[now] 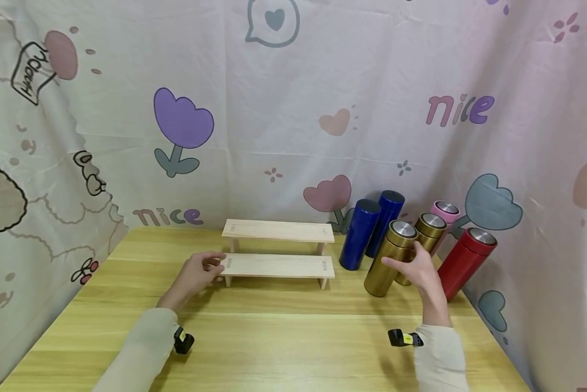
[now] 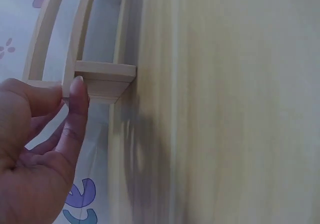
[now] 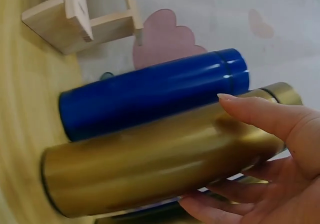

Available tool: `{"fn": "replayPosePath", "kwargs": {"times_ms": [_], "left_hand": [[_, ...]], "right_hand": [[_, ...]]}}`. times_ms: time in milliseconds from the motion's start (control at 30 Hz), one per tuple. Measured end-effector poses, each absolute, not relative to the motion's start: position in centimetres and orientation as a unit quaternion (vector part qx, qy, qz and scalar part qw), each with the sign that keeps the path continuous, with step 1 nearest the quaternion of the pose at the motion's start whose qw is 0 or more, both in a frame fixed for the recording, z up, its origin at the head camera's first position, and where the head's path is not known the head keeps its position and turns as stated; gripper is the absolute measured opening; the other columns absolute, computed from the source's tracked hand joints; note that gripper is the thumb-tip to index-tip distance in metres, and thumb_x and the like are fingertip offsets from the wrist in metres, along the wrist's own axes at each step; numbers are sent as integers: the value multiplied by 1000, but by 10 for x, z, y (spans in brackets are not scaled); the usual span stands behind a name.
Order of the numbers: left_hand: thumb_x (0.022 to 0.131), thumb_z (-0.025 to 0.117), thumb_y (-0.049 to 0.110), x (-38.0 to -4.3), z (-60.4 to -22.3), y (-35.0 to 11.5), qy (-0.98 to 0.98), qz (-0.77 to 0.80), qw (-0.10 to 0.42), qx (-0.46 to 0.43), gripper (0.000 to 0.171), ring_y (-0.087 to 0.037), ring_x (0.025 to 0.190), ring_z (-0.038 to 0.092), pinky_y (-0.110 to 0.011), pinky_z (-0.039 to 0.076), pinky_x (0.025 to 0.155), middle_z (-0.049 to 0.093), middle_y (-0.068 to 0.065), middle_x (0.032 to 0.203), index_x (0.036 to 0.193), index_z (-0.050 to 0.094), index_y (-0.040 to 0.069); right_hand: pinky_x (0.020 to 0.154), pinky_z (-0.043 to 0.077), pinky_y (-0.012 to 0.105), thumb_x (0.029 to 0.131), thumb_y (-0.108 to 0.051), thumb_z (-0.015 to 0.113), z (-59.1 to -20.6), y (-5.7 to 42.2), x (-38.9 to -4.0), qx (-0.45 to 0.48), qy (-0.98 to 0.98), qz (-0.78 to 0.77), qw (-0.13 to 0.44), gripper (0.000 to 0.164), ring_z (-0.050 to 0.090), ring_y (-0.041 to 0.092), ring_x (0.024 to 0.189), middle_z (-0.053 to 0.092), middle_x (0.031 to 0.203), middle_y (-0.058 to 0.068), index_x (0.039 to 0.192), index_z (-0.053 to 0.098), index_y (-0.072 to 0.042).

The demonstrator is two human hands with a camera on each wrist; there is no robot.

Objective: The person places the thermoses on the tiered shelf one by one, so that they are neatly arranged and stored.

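My left hand pinches the left end of the lower board of a two-step wooden shelf; the left wrist view shows thumb and fingertips at the board's corner. On the right, my right hand holds the front gold thermos around its upper body. In the right wrist view the thumb lies across the gold thermos, while the other fingers are partly hidden along its far side. Two blue thermoses stand to its left, and a second gold thermos is close behind it.
A red thermos stands near the table's right edge, with a pink thermos behind the gold ones. Behind the wood-grain table hangs a printed cloth, which also runs along both sides.
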State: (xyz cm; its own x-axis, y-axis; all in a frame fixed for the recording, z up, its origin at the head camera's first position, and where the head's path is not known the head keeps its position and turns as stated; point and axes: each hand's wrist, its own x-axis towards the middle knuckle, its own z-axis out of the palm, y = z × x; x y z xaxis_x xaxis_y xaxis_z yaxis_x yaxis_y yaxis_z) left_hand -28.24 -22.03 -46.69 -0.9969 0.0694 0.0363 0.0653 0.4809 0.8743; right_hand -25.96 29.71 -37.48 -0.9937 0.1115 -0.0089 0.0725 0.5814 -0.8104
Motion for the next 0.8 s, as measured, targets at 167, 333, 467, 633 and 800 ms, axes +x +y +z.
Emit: {"fn": "replayPosePath", "kwargs": {"times_ms": [167, 333, 467, 633, 800], "left_hand": [[99, 66, 4, -286, -466, -219, 854, 518, 24, 25, 38, -19, 90, 70, -36, 63, 80, 64, -27, 123, 137, 62, -3], [98, 67, 5, -291, -463, -223, 860, 507, 39, 38, 38, -20, 94, 69, -32, 60, 80, 65, -26, 123, 135, 64, -2], [95, 69, 0, -293, -461, -225, 857, 512, 39, 47, 38, -21, 94, 66, -32, 61, 78, 66, -26, 114, 132, 64, -7], [93, 70, -1, -293, -458, -225, 853, 519, 47, 38, 39, -20, 91, 63, -34, 62, 78, 64, -20, 107, 131, 64, -7], [93, 70, -2, -296, -456, -222, 852, 520, 55, 25, 40, -19, 88, 63, -35, 62, 79, 63, -20, 108, 132, 64, -6]], "right_hand": [[119, 36, 61, 90, -27, 80, -390, 295, -266, -57, -880, 471, 27, 100, 45, 47, 137, 39, 154, 33, 160, 16, 5], [121, 33, 61, 89, -25, 81, -395, 295, -270, -68, -873, 482, 19, 101, 41, 47, 139, 36, 155, 33, 159, 15, 6], [121, 33, 61, 87, -24, 83, -396, 295, -270, -67, -871, 486, 17, 100, 42, 46, 138, 36, 154, 32, 157, 17, 5], [122, 31, 62, 86, -24, 84, -395, 296, -271, -61, -871, 488, 19, 105, 38, 48, 143, 33, 158, 33, 159, 14, 4], [121, 31, 62, 85, -26, 85, -395, 297, -272, -71, -872, 485, 25, 108, 38, 48, 144, 34, 159, 33, 161, 14, 4]]}}
